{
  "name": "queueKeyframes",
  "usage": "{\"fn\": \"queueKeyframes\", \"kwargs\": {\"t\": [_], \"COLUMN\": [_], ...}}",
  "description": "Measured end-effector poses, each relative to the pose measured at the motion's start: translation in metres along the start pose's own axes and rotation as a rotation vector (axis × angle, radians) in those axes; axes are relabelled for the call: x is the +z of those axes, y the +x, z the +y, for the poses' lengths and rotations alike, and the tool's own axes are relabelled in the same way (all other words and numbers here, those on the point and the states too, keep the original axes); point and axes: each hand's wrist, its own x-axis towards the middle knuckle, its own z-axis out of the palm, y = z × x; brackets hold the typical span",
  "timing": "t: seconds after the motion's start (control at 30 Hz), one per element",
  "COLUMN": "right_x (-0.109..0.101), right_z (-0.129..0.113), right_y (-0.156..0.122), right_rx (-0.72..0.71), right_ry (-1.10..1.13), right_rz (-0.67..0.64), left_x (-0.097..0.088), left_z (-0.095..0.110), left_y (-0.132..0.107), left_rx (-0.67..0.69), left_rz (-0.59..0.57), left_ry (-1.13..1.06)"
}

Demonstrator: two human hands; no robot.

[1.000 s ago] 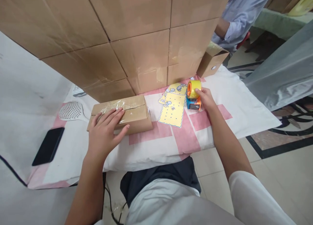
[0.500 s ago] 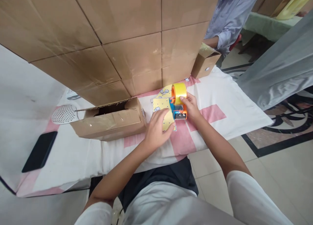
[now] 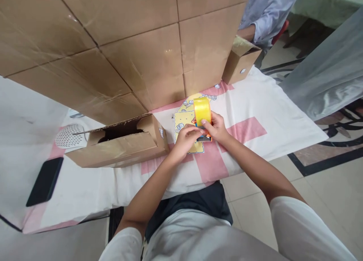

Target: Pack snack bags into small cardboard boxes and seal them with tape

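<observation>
A tape dispenser with a roll of yellow tape (image 3: 202,107) is over the middle of the cloth-covered table. My right hand (image 3: 217,127) is wrapped round its right side, with the thumb against the roll. At the dispenser's lower front, my left hand (image 3: 187,138) has its fingers pinched together; what lies between the fingertips is hidden. Beneath both is a yellow printed sheet or print (image 3: 181,118) with small drawings. To the left of my left hand stands a cardboard box (image 3: 127,147) with an open top.
Stacked cartons (image 3: 153,60) form a wall behind the table (image 3: 244,106). A dark phone-like slab (image 3: 45,181) and a white perforated object (image 3: 70,135) lie on the left. Far right, a co-worker's sleeve (image 3: 273,22) shows behind a smaller carton (image 3: 239,62).
My left hand has moved from beside the dispenser onto its front, and its spread fingers have closed into a pinch. The dispenser has turned a little in my right hand.
</observation>
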Motion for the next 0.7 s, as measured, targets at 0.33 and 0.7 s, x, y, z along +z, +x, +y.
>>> {"fn": "queueKeyframes", "kwargs": {"t": [0.33, 0.7], "right_x": [-0.008, -0.001], "right_z": [0.01, 0.017], "right_y": [0.006, 0.008], "right_rx": [-0.221, -0.083], "right_ry": [-0.174, -0.106], "right_rz": [0.112, 0.118], "left_x": [-0.005, -0.004], "left_z": [0.025, 0.022], "left_y": [-0.007, -0.009], "left_rx": [-0.047, -0.025], "left_rz": [-0.054, -0.028], "left_ry": [0.018, -0.029]}}
